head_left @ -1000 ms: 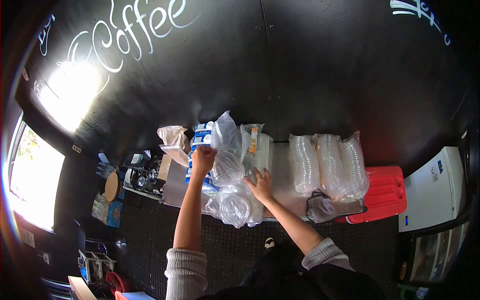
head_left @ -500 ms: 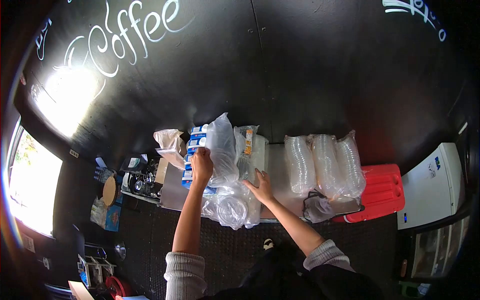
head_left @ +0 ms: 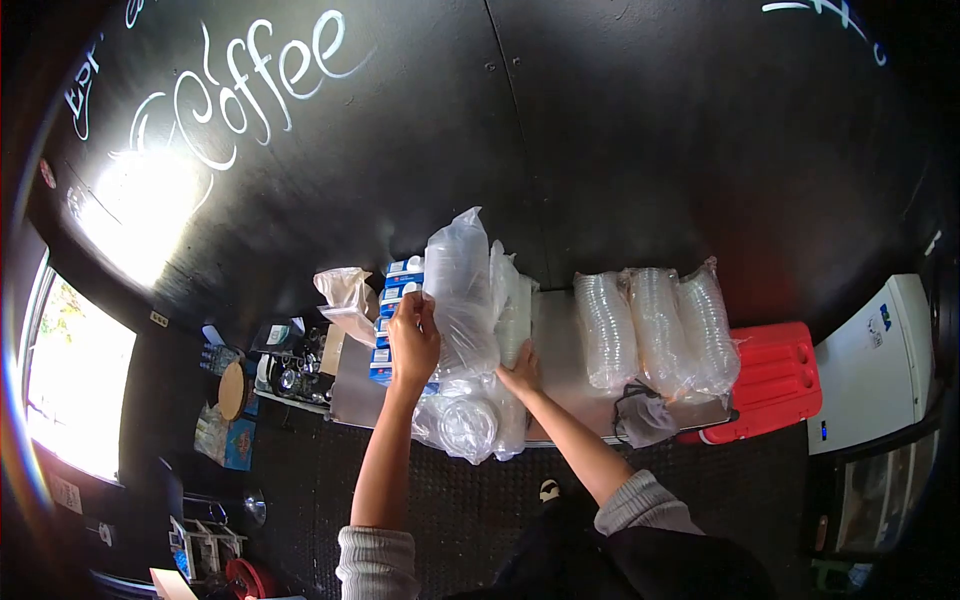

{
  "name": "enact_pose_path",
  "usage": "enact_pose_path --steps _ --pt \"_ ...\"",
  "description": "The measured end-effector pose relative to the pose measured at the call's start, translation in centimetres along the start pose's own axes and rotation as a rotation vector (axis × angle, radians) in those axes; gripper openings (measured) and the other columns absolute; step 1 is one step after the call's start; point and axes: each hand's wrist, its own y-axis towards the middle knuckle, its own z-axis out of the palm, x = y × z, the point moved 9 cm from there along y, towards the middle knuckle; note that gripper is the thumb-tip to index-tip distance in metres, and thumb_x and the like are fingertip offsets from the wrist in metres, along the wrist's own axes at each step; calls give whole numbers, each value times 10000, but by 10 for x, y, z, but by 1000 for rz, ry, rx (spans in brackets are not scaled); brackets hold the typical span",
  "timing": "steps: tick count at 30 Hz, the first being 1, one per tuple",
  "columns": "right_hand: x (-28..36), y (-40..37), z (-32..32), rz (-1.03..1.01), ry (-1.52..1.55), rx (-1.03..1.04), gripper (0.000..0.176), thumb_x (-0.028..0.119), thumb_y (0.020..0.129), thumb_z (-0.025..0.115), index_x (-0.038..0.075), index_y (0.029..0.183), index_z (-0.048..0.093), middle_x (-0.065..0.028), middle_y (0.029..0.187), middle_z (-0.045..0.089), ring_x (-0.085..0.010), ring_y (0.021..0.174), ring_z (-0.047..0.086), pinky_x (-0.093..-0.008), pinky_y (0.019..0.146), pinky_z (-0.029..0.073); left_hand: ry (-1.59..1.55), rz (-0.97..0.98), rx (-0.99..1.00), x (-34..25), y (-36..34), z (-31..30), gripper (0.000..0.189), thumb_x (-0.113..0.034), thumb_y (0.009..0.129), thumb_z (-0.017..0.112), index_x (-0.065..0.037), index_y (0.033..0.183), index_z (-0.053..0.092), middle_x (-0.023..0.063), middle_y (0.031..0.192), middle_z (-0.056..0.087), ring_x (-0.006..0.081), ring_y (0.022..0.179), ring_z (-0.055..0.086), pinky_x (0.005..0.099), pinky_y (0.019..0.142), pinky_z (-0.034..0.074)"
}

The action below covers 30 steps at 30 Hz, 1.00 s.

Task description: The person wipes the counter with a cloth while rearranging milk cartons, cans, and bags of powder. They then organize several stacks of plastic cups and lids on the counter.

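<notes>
A large clear plastic bag of stacked cups [head_left: 460, 290] stands over the left half of the metal table. My left hand [head_left: 413, 340] pinches its left edge, in front of the blue and white cartons [head_left: 383, 358]. Low on the bag's right side is my right hand [head_left: 520, 370], its fingers partly hidden behind the plastic. Another clear sleeve [head_left: 514, 320] lies just right of the bag. Nearer the front edge rests a clear bag with round lids [head_left: 468, 428].
Three clear sleeves of stacked lids [head_left: 655, 330] lie on the metal table [head_left: 560, 330]. A grey pouch [head_left: 645, 415] sits by its front edge. Beyond are a red cooler [head_left: 775, 380] and a white fridge [head_left: 875, 365]. Brown bags [head_left: 348, 300] lie left of the cartons.
The large bag has shifted right and now covers more of the sleeve beside it. My right hand has moved in against the bag, and the view has turned slightly.
</notes>
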Motion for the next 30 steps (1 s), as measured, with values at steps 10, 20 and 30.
enact_pose_path --steps 10,20,30 --pt "27 -53 -108 -254 481 167 567 294 837 608 -18 1270 415 -212 1272 468 -322 1131 491 -394 960 384 -183 154 191 -88 -20 92 65 3 822 521 48 867 534 248 778 586 402 723 588 413 643 457" --pt "-111 -118 -295 -86 310 23 301 199 848 621 -13 1055 567 -148 968 640 -203 899 621 -303 783 484 -332 52 248 -195 -62 306 75 -14 823 506 55 845 526 276 809 573 439 763 574 479 660 446" --pt "-110 -127 -325 -185 76 8 298 155 829 632 -13 1058 540 -157 1016 595 -237 881 612 -321 749 495 124 122 384 -222 -86 367 168 -151 826 518 -26 935 543 124 943 595 299 912 573 442 759 446"
